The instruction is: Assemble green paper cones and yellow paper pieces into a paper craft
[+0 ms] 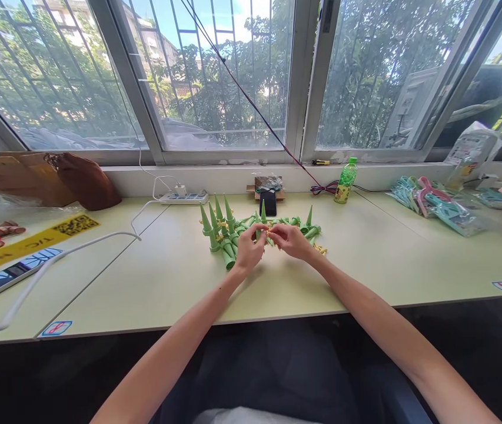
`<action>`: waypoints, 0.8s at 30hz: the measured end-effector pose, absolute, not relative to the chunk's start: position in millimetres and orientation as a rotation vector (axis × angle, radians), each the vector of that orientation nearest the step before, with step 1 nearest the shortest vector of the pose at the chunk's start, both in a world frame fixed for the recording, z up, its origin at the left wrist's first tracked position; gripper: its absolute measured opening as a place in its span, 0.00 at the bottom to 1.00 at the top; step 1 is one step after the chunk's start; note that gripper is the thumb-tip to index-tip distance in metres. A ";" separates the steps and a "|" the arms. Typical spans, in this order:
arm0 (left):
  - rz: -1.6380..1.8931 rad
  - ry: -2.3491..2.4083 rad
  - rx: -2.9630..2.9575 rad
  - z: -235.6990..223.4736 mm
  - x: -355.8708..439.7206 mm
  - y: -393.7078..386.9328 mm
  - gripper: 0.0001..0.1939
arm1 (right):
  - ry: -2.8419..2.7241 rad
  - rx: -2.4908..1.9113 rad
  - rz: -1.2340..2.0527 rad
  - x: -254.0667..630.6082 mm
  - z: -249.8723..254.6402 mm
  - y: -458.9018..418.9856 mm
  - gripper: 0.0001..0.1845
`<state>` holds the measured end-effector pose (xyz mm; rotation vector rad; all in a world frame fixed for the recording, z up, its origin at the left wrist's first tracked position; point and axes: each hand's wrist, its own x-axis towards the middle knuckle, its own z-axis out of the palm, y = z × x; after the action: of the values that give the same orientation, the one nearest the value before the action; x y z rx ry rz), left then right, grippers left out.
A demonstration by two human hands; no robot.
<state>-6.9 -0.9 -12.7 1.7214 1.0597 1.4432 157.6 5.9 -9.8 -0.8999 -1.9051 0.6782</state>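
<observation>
Over the middle of the table, my left hand (251, 247) is closed on a green cone-shaped plastic piece, mostly hidden by the fingers. Close beside it, my right hand (293, 240) pinches what looks like a small yellow piece at the green one; the fingertips nearly meet. Upright green cones (218, 213) with yellow bits on them stand left of my hands. Green tube-like pieces (228, 257) lie at their foot, and more are spread behind both hands. A few small yellow pieces (320, 249) lie right of my right hand.
Behind the pieces are a black phone (268, 202) and a power strip (183, 198). A green-capped bottle (346, 181) stands back right, near bagged pastel hangers (436, 200). A white cable (52, 259), a brown pouch (86, 181) and a tablet (7, 277) are left.
</observation>
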 end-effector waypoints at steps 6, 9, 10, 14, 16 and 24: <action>1.438 1.068 1.729 -12.2 -6.0 -2.3 0.07 | -1.930 -0.942 0.668 158.5 -8.2 4.7 0.22; 1.440 1.066 1.733 -12.2 -5.8 -2.6 0.07 | -1.935 -0.946 0.662 158.9 -8.8 5.4 0.23; 1.441 1.066 1.730 -12.2 -5.8 -2.5 0.07 | -1.936 -0.947 0.661 159.0 -8.9 5.5 0.24; 1.440 1.064 1.710 -12.4 -6.0 -2.0 0.07 | -1.923 -0.928 0.694 158.7 -8.3 5.0 0.22; 1.444 1.058 1.716 -12.2 -6.1 -1.8 0.07 | -1.912 -0.892 0.734 158.5 -8.0 4.7 0.20; 1.441 1.055 1.752 -11.9 -5.9 -2.7 0.07 | -1.906 -0.881 0.793 159.6 -9.4 6.1 0.22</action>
<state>-5.9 -2.7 -11.9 1.7523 1.0554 1.4412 159.6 6.1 -9.4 -0.8810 -1.9065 0.7927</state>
